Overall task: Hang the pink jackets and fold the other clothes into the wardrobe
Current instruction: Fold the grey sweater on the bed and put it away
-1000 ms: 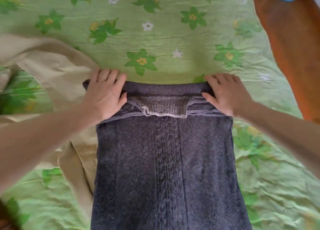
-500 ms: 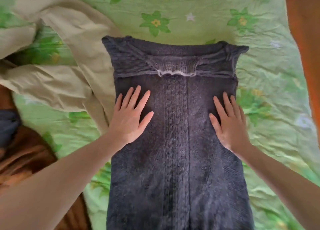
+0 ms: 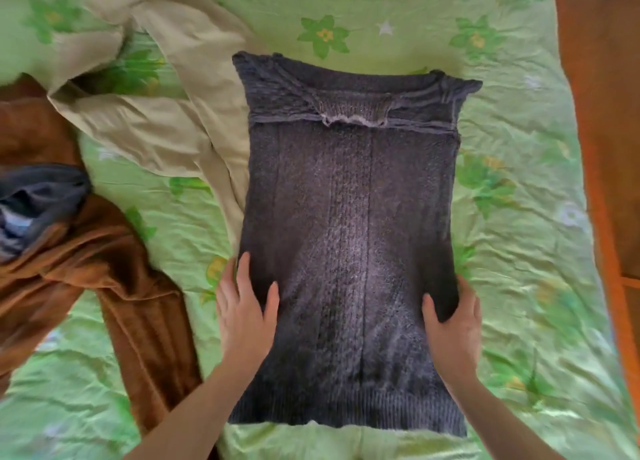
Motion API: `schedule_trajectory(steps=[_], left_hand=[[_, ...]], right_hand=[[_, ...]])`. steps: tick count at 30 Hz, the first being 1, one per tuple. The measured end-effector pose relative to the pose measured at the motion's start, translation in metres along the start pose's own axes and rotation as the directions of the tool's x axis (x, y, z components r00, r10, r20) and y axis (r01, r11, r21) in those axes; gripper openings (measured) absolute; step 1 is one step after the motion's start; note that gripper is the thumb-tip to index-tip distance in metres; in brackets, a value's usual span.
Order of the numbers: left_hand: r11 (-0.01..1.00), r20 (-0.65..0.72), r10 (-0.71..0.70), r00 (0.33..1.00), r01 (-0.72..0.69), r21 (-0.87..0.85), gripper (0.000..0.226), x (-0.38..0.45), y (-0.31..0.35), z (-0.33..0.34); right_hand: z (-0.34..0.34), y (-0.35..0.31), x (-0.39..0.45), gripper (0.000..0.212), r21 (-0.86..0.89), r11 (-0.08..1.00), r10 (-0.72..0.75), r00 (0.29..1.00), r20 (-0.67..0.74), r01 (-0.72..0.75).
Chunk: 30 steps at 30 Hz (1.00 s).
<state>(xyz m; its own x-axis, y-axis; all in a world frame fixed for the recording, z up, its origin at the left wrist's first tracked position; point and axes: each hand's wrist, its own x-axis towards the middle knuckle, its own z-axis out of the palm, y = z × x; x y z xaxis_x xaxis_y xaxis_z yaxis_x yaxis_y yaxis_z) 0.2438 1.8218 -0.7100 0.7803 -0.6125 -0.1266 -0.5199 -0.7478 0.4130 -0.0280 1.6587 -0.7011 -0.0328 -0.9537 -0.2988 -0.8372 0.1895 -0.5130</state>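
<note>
The dark grey knitted sweater lies flat on the green floral bedsheet, folded into a long narrow panel with its neck end away from me and its ribbed hem close to my body. Its sleeves are tucked across the top, where the lighter inside of the collar shows.

My left hand rests at the sweater's left edge, low on the panel. The thumb lies on top of the knit and the fingers stretch along the edge, partly on the sheet; it looks flat and open rather than closed on the cloth. My right hand is at the opposite edge at the same height. Its thumb presses on top of the knit and the fingers wrap around the side, so it appears to hold the edge, though I cannot tell how far they reach beneath.

A beige garment sprawls to the left, its edge touching the sweater's upper left side. Further left lies a brown fleece garment with a dark blue garment on it.
</note>
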Motion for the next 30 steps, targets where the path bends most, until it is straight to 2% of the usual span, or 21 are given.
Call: schedule_trajectory(steps=[2,5,7,10,13,16,19,22,23,25,28,30], left_hand=[[0.973,0.053,-0.194,0.979,0.199,-0.113,0.063,-0.026,-0.015,-0.004],[0.884,0.275,-0.353,0.894,0.415,-0.213,0.033,-0.045,-0.039,-0.019],[0.838,0.442,-0.348,0.827,0.486,-0.248,0.021,-0.051,-0.052,-0.03],[0.792,0.663,-0.33,0.672,0.579,-0.194,0.018,-0.055,-0.071,-0.043],[0.692,0.741,-0.346,0.575,0.69,-0.213,0.018,-0.062,-0.08,-0.06],[0.661,0.726,-0.369,0.58,0.713,-0.234,0.014,-0.071,-0.075,-0.079],[0.743,0.641,-0.377,0.669,0.631,-0.222,0.01,-0.08,-0.062,-0.095],[0.755,0.549,-0.404,0.732,0.605,-0.252,0.019,-0.083,-0.049,-0.105],[0.72,0.549,-0.415,0.726,0.631,-0.29,0.022,-0.081,-0.045,-0.108],[0.6,0.613,-0.42,0.67,0.711,-0.366,0.026,-0.071,-0.037,-0.113],[0.312,0.745,-0.361,0.561,0.825,-0.471,0.02,-0.039,-0.021,-0.124],[0.127,0.781,-0.313,0.541,0.839,-0.529,0.02,-0.01,-0.007,-0.131]], right_hand=[[-0.011,0.01,-0.009,0.04,0.071,0.983,0.164,0.985,0.063,-0.168],[-0.028,0.029,-0.016,0.017,0.078,0.979,0.168,0.965,0.2,-0.186],[-0.038,0.04,-0.018,0.013,0.048,0.985,0.145,0.945,0.294,-0.166],[-0.05,0.052,-0.021,0.007,0.0,0.986,0.153,0.909,0.387,-0.166],[-0.061,0.059,-0.028,0.006,0.028,0.982,0.153,0.872,0.465,-0.187],[-0.069,0.059,-0.042,0.013,-0.01,0.974,0.197,0.823,0.532,-0.227],[-0.076,0.058,-0.062,0.004,-0.039,0.962,0.248,0.806,0.538,-0.27],[-0.083,0.05,-0.077,0.014,0.046,0.922,0.323,0.831,0.454,-0.384],[-0.086,0.045,-0.08,0.017,0.094,0.904,0.338,0.834,0.436,-0.416],[-0.093,0.029,-0.076,0.024,0.19,0.845,0.381,0.812,0.443,-0.5],[-0.103,-0.004,-0.057,0.024,0.344,0.71,0.418,0.761,0.497,-0.615],[-0.109,-0.024,-0.036,0.021,0.445,0.604,0.408,0.736,0.541,-0.662]])
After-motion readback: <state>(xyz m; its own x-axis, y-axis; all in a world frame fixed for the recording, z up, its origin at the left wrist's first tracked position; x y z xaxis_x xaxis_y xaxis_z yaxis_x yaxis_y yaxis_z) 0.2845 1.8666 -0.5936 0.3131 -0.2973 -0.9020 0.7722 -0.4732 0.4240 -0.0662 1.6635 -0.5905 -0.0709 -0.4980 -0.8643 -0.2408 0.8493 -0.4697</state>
